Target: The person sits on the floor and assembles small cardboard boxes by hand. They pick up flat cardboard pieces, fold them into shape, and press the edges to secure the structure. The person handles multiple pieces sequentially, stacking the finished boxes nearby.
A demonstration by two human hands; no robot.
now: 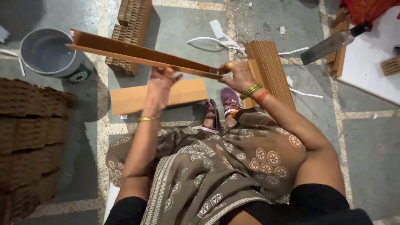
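I hold a long folded cardboard strip (125, 52) slanting from upper left to centre right above the floor. My left hand (159, 85) grips it from below near its middle, fingers curled on its edge. At its right end my right hand (239, 77) pinches it. Right behind my right hand an upright stack of flat cardboard strips (271, 68) leans. A flat cardboard piece (137, 98) lies on the floor under my left hand, in front of my sandalled feet (221, 110).
A grey bucket (50, 54) stands at upper left. Honeycomb cardboard blocks (131, 25) lie behind the strip, and a big pile of them (31, 137) fills the left side. A wide-bladed scraper (333, 41) rests near a white board (371, 58) at upper right. White strips (221, 39) litter the floor.
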